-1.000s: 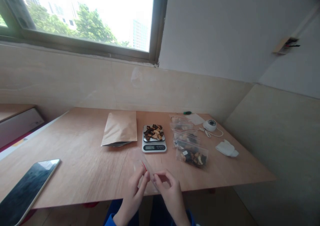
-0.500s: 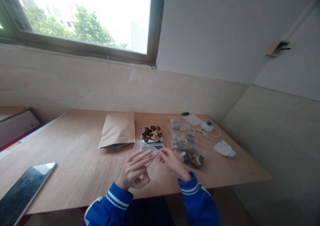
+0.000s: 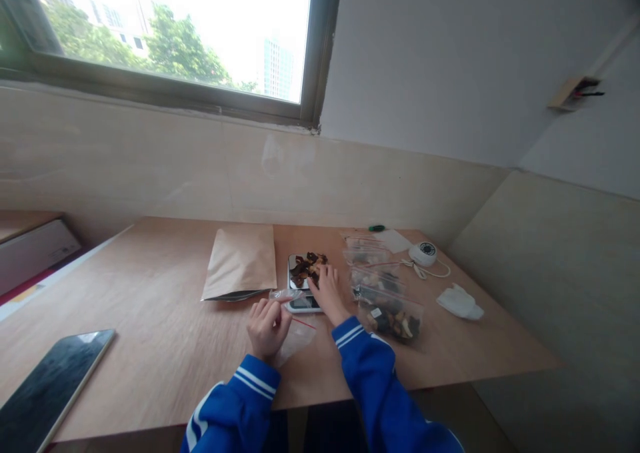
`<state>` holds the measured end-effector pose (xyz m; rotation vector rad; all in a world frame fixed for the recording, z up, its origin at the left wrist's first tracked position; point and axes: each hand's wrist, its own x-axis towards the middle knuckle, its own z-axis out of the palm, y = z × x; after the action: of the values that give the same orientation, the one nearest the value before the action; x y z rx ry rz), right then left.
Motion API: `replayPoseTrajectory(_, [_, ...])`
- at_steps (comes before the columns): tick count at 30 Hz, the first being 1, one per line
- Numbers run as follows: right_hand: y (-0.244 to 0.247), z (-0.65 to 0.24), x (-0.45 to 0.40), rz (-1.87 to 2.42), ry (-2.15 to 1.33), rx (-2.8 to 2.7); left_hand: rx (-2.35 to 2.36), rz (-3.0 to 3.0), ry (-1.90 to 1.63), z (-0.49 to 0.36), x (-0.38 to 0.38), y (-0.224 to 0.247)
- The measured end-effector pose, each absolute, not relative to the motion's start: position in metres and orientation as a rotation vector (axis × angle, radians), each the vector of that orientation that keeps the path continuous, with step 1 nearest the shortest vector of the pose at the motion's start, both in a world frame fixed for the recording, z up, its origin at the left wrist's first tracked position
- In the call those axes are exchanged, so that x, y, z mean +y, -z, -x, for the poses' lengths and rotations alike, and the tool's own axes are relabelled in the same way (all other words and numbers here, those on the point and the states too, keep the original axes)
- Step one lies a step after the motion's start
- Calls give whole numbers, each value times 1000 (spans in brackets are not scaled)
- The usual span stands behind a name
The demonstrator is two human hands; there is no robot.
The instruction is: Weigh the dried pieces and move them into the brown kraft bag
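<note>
The counter (image 3: 165, 346) carries a scale (image 3: 306, 302) heaped with dried slices (image 3: 306, 267), likely light and brittle, best pinched loosely; the right hand (image 3: 330, 291) reaches onto them, fingers curled. The left hand (image 3: 269, 326) grips a limp, slippery-looking plastic bag (image 3: 296, 341).

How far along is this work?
Filled clear bags lie to the right, so some portions look done. In hand: the left hand holds a clear bag with a red strip, seemingly empty; the right hand is at the dark dried pieces on the scale. What looks left: those pieces, loose and unbagged.
</note>
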<state>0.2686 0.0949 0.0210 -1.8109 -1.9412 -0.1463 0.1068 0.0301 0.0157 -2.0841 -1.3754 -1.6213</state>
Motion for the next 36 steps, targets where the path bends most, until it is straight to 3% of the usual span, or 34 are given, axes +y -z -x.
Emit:
replayPoseTrajectory(10, [-26, -282, 116, 1757, 415, -2236, -1461, 2067, 1726, -109, 30, -11])
replayPoseTrajectory(18, [-30, -288, 125, 1726, 378, -2310, -1414, 2071, 1705, -109, 31, -9])
replayPoseTrajectory(22, [-37, -287, 119, 1710, 166, -2076, -1445, 2034, 1681, -109, 31, -12])
replayPoseTrajectory(26, [-52, -280, 94, 1464, -394, -1778, -1467, 1983, 1682, -110, 32, -12])
replayPoseTrajectory(30, [-71, -265, 61, 1250, -862, -1886, -1447, 1970, 1675, -112, 34, -10])
replayPoseTrajectory(33, [-82, -258, 48, 1237, -971, -1974, -1417, 1978, 1701, -112, 35, -9])
replayPoseTrajectory(36, [-81, -263, 54, 1243, -860, -1874, -1462, 1954, 1728, -111, 35, -8])
